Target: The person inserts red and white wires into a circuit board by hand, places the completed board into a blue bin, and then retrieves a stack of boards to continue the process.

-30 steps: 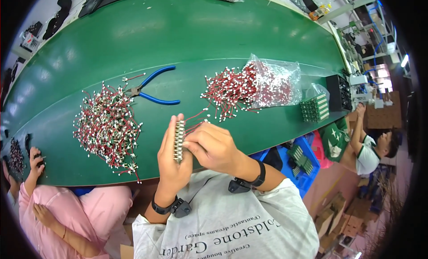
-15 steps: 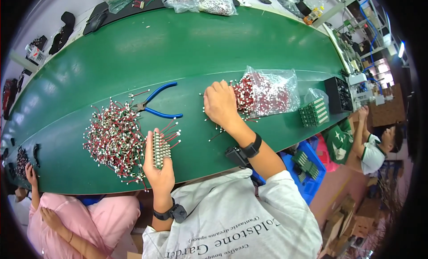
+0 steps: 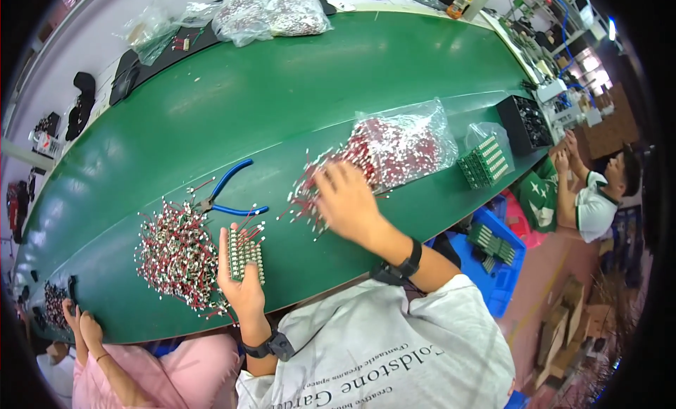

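My left hand holds a small panel of circuit boards upright between thumb and fingers; rows of pale connectors cover it, and a few red wires stick out along its top. Over loose red wire leads with white plugs, my right hand is spread, fingers apart and touching the heap. These leads spill from the mouth of a clear plastic bag. Left of the panel lies a big pile of small boards with red wires. Blue-handled pliers rest open beside that pile.
To the right stand a stack of green circuit boards and a black box. Filled plastic bags lie at the far edge. Below the right edge is a blue crate. A person in pink sits left; another person is at right.
My right hand has gone from a closed grip at the bag's mouth to spread fingers, and the leads there lie more spread out leftward. The view has shifted; my left hand still holds the panel.
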### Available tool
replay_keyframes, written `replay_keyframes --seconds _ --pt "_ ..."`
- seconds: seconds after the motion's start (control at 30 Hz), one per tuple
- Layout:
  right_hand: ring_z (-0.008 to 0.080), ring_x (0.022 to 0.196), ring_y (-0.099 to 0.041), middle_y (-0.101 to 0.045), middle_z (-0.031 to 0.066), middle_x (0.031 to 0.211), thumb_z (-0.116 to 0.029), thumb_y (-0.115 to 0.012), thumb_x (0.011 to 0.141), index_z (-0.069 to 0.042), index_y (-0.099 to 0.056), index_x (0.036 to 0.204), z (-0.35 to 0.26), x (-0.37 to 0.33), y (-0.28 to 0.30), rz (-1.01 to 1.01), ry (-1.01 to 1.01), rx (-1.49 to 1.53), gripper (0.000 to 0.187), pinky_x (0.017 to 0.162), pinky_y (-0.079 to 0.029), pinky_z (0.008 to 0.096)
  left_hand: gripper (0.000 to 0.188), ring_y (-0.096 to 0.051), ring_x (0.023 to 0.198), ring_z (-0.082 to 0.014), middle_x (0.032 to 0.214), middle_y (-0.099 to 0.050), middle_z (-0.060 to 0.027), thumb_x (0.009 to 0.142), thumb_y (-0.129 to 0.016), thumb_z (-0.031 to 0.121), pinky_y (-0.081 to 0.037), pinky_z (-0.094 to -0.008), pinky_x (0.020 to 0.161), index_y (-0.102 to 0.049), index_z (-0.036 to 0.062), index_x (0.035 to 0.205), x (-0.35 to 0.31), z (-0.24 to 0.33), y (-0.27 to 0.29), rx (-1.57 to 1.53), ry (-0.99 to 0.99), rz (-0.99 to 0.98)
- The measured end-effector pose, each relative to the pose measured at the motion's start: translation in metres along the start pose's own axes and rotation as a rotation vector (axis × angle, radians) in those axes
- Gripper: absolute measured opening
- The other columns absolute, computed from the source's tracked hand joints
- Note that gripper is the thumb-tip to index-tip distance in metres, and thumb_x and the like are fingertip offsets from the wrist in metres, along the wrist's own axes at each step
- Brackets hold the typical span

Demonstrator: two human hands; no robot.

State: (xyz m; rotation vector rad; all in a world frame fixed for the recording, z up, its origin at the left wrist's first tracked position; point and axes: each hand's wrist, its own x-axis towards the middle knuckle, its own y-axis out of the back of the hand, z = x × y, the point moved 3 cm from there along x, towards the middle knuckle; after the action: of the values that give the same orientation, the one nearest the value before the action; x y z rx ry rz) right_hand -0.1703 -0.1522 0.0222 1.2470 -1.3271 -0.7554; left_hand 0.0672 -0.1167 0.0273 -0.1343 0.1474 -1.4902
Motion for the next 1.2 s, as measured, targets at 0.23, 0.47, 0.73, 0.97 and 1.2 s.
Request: replay_keyframes --seconds 0.23,0.47,0.73,0.97,1.2 --pt "0.0359 0.112 -0.049 -0.051 0.0184 0.122 -0.018 -0.070 0.077 -0.002 -0.053 0.127 -0.012 -0.010 0.014 0.065 0.025 0.112 0.055 0.099 -0.039 0.0485 0.074 -0.059 0.116 -0.0194 0.142 -0.051 -0.0179 0.074 -0.039 -0.017 -0.048 -0.0290 0.095 -0.034 -0.0085 0.147 -0.006 0.003 0.006 0.033 0.008 0.073" --pt "0.0347 0.109 -0.052 -0.053 0.0187 0.124 -0.015 -0.070 0.075 -0.002 -0.053 0.128 -0.046 -0.003 0.000 0.116 0.215 0.218 0.057 0.093 -0.045 0.0441 0.074 -0.059 0.115 -0.0195 0.142 -0.051 -0.0177 0.074 -0.039 -0.015 -0.049 -0.0284 0.093 -0.034 -0.0079 0.147 -0.022 0.016 0.006 0.046 -0.011 0.093" --pt "0.0322 0.116 -0.052 -0.057 0.0125 0.120 -0.013 -0.072 0.076 -0.009 -0.063 0.116 -0.039 -0.037 0.019 0.012 0.334 0.286 0.041 0.099 -0.041 0.0474 0.074 -0.061 0.111 -0.0201 0.136 -0.055 -0.0194 0.072 -0.039 -0.016 -0.051 -0.0283 0.091 -0.036 -0.0087 0.146 -0.040 0.014 0.028 -0.044 -0.030 0.158" --pt "0.0317 0.098 -0.060 -0.061 0.0123 0.105 -0.002 -0.072 0.075 -0.004 -0.068 0.101 -0.006 -0.057 0.030 0.173 0.132 0.468 0.026 0.083 -0.050 0.0400 0.075 -0.062 0.110 -0.0220 0.134 -0.055 -0.0217 0.070 -0.041 -0.014 -0.052 -0.0305 0.090 -0.037 -0.0107 0.144 -0.040 0.015 0.024 -0.065 0.002 0.128" --pt "0.0332 0.086 -0.062 -0.061 0.0134 0.090 -0.010 -0.070 0.081 -0.006 -0.068 0.096 0.022 0.046 0.041 0.077 0.148 0.427 0.016 0.075 -0.051 0.0424 0.081 -0.055 0.124 -0.0351 0.140 -0.046 -0.0302 0.067 -0.041 -0.010 -0.051 -0.0434 0.100 -0.027 -0.0135 0.147 -0.016 0.018 -0.009 -0.297 0.043 0.147"
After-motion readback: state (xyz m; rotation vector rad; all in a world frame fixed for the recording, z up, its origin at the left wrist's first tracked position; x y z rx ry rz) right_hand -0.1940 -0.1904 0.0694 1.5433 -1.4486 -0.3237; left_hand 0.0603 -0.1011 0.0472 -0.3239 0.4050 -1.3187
